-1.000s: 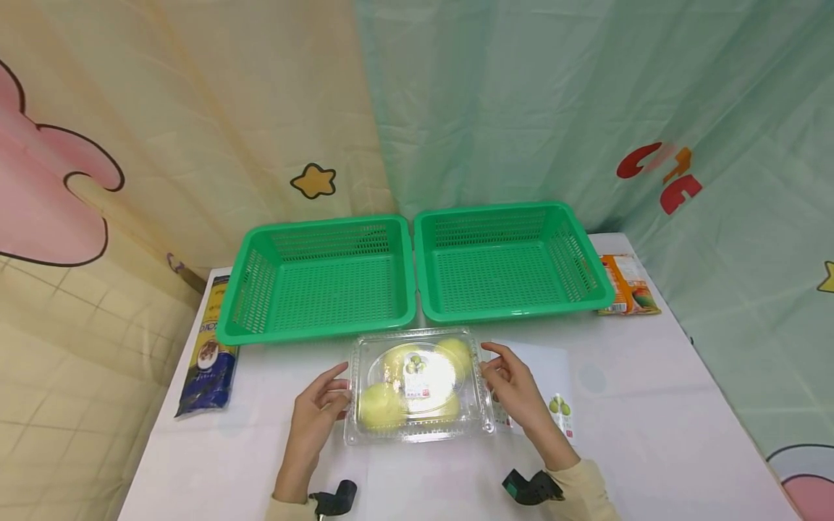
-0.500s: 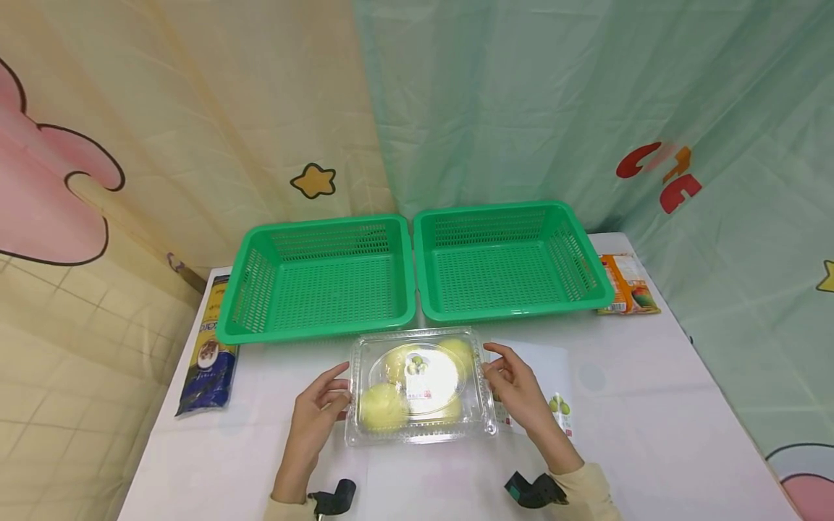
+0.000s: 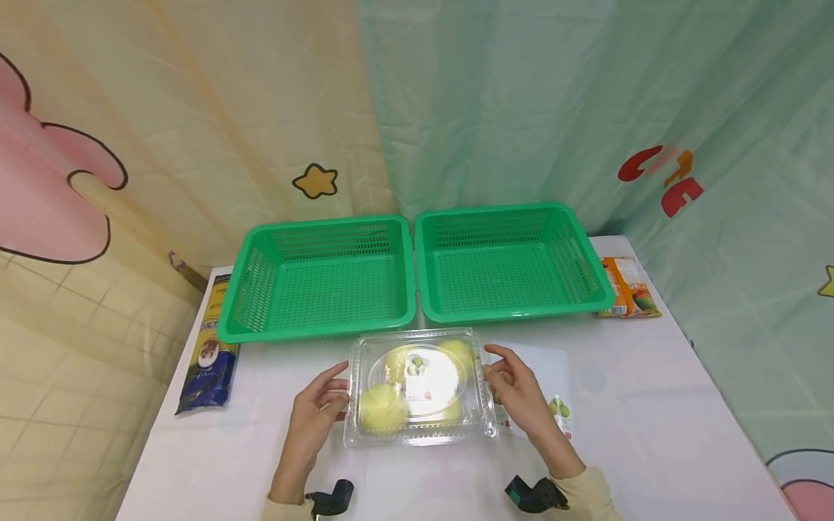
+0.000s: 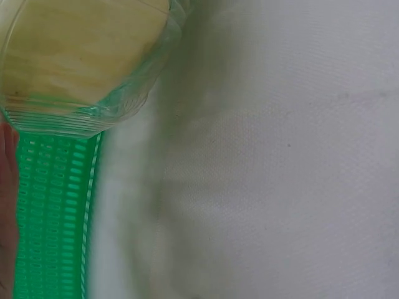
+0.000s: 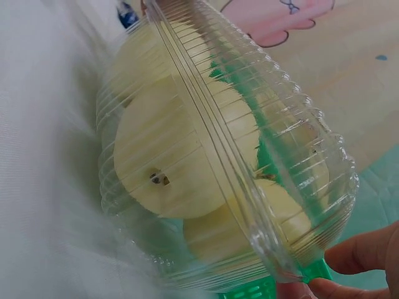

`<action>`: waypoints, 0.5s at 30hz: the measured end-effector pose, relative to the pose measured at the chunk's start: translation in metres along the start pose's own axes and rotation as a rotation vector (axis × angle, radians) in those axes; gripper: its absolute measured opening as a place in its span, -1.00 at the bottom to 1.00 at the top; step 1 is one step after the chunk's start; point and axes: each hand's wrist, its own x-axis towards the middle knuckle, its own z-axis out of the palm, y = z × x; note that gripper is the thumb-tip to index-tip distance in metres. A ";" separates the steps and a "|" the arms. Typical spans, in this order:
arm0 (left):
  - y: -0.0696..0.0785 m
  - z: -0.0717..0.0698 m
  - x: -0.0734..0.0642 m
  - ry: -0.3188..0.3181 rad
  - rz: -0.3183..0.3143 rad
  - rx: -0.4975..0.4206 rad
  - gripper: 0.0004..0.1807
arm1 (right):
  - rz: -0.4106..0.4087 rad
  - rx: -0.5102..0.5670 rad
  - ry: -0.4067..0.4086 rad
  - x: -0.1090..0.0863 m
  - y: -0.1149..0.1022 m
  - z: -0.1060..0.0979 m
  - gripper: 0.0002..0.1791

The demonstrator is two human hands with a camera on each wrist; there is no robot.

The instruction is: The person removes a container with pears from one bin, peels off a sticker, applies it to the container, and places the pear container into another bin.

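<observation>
A clear plastic clamshell box (image 3: 420,427) with several pale yellow-green round fruits (image 3: 383,409) inside sits between my hands in the head view. Its lid is closed and carries a small label (image 3: 417,367) with green fruits printed on it, partly washed out by glare. My left hand (image 3: 314,420) holds the box's left edge, thumb and fingers at the rim. On the opposite side my right hand (image 3: 517,391) pinches the right edge. The right wrist view shows fingertips (image 5: 355,252) at the box's ridged rim. The left wrist view catches only a corner of the box (image 4: 81,118).
Two green plastic baskets (image 3: 319,333) stand side by side behind the box. At the left lies a blue and yellow packet (image 3: 208,354), and an orange snack bag (image 3: 628,289) lies at the right. White paper with printed fruit labels (image 3: 537,369) is partly under my right hand.
Over the last second the box's right side and my right hand have shifted very slightly right. Both hands keep their hold, and the baskets and packets stay put.
</observation>
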 end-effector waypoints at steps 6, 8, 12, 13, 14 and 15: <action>0.001 -0.001 -0.001 -0.016 0.019 -0.033 -0.39 | -0.011 -0.012 0.012 -0.002 -0.001 0.000 -0.53; 0.001 -0.002 -0.001 -0.016 0.021 -0.036 -0.39 | -0.019 -0.018 0.013 -0.002 0.000 0.000 -0.53; 0.003 -0.003 -0.002 -0.014 0.017 -0.022 -0.39 | -0.026 -0.016 0.009 -0.002 0.000 0.000 -0.53; 0.003 -0.003 -0.002 -0.012 0.016 -0.019 -0.39 | -0.026 -0.015 0.007 -0.002 0.000 0.000 -0.53; 0.003 -0.003 -0.002 -0.010 0.016 -0.015 -0.39 | -0.029 -0.014 0.004 -0.003 0.000 0.000 -0.53; 0.003 -0.003 -0.002 -0.008 0.016 -0.014 -0.39 | -0.028 -0.012 0.006 -0.003 0.000 0.000 -0.53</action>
